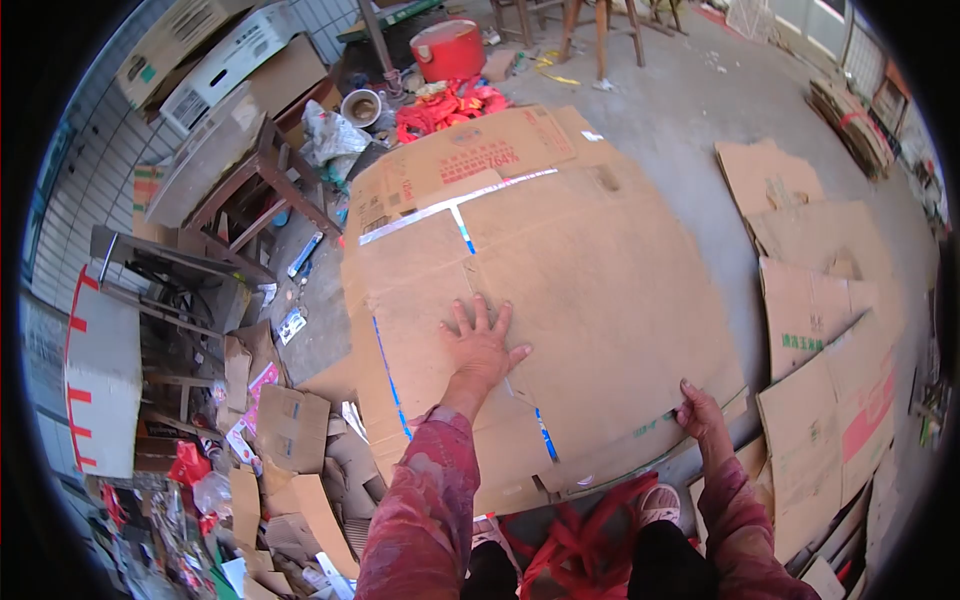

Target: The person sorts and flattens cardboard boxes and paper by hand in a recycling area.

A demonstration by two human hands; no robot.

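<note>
A large flattened cardboard box [600,300] lies before me on top of other flattened cardboard, with strips of white and blue tape along its seams. My left hand [480,345] rests flat on its middle-left part, fingers spread. At the near right edge of the cardboard is my right hand [702,412], its fingers curled and pinched together at the rim. Whether the edge is between those fingers is hard to make out. Red straps or cloth strips [580,545] lie on the floor between my feet, below the near edge.
Flattened cardboard sheets [820,390] lie along the right. To the left are cardboard scraps [292,428], a wooden stool [265,190] and a white board with red marks [105,380]. A red bucket [447,50] and red bags [450,108] stand beyond the far edge.
</note>
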